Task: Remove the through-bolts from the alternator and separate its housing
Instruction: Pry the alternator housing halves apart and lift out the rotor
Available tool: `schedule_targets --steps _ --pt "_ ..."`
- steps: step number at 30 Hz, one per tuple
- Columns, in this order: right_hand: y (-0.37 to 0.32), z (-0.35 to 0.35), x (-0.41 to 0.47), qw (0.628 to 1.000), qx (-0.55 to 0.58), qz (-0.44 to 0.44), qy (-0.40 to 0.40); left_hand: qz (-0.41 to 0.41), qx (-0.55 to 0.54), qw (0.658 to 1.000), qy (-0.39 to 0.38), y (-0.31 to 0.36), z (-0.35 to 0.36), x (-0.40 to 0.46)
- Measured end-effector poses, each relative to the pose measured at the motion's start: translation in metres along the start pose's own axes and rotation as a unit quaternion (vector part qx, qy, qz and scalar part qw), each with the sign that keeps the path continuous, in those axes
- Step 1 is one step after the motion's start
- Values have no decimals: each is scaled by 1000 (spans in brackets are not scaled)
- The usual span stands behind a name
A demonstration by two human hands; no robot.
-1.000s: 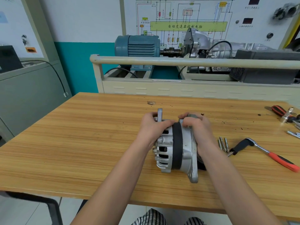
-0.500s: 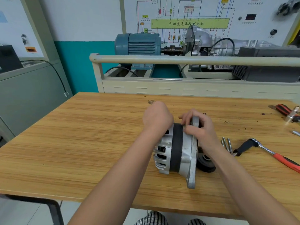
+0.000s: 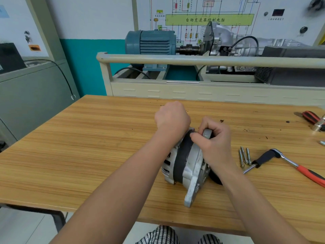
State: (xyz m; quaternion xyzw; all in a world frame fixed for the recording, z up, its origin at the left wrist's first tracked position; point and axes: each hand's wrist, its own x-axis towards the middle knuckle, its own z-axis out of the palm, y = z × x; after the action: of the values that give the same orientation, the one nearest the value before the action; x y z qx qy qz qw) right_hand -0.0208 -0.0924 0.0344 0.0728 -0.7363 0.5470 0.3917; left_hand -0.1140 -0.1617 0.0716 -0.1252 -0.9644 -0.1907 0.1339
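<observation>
A: Any readable text?
B: Wall panel (image 3: 210, 19) reads 自动变速器控制电脑.
A: Alternator?
B: Alternator (image 3: 187, 162) on table (image 3: 70, 155), centre. Left hand (image 3: 171, 118) fist-curled over its rear top, grip hidden. Right hand (image 3: 213, 138) grasps the front housing lug. Through-bolts (image 3: 244, 156) lie just right.

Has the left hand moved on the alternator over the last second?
Yes. The left hand has lifted off the alternator's near face toward the table's far edge, now fisted above its top.

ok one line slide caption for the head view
Both hands grip the alternator on the table, bolts lying removed.
</observation>
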Motion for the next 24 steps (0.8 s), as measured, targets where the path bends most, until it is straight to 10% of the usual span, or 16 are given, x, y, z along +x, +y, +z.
schedule_targets --steps 24 --pt "1 -4 -5 993 -37 48 98 103 -17 994 -24 24 8 13"
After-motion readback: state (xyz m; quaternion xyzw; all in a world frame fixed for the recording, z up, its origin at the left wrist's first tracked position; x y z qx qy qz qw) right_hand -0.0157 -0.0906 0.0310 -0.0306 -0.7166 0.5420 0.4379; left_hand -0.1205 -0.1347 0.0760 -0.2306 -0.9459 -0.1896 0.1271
